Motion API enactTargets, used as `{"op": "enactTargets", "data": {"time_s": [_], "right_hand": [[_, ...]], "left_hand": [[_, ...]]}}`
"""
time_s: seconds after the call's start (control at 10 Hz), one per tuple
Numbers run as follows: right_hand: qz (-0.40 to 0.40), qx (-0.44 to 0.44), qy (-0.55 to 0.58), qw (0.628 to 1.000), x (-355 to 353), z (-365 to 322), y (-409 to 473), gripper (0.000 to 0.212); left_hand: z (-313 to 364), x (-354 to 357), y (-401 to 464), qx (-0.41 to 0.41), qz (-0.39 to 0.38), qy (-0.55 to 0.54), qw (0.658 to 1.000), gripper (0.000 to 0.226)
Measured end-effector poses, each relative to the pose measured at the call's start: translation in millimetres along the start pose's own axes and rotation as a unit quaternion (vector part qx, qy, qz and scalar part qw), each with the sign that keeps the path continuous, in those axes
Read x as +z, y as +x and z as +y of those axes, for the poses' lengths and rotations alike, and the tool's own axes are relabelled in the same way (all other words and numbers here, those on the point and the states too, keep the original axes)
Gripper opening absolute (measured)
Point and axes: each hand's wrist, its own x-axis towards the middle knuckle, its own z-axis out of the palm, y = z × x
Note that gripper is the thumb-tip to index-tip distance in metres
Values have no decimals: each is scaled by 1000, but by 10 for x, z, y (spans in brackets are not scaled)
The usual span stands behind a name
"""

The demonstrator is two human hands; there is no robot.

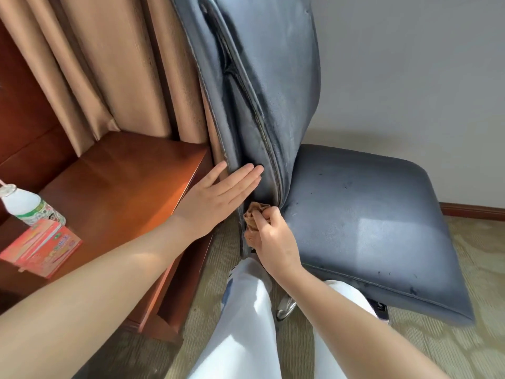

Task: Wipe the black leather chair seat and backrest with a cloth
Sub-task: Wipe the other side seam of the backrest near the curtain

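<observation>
The dark leather chair stands in front of me, its tall backrest [262, 77] seen from the side and its seat cushion [363, 222] spreading to the right. My left hand [218, 198] presses flat with straight fingers against the lower edge of the backrest. My right hand [273, 239] grips a crumpled brown cloth [254, 217] and holds it at the bottom of the backrest, where it meets the seat. Part of the cloth is hidden inside my fist.
A reddish wooden side table [123, 181] stands left of the chair, carrying a plastic water bottle [27, 206] and a red tissue box [41, 247]. Tan curtains [95, 64] hang behind. My legs in white trousers [246, 310] stand on patterned carpet [464, 337].
</observation>
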Motion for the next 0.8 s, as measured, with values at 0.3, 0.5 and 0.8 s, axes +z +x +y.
{"op": "enactTargets", "data": {"time_s": [0.3,0.5,0.8], "right_hand": [[66,-65,-41,995,-48,143,-137,34],[74,-72,-18,994,-45,88,-59,48],[37,-44,-62,996,106,67,126,28]], "left_hand": [[185,-77,15,-14,38,29,999,49],[103,-103,10,-10,-10,44,999,48],[-72,-35,206,25,-12,39,999,47]]}}
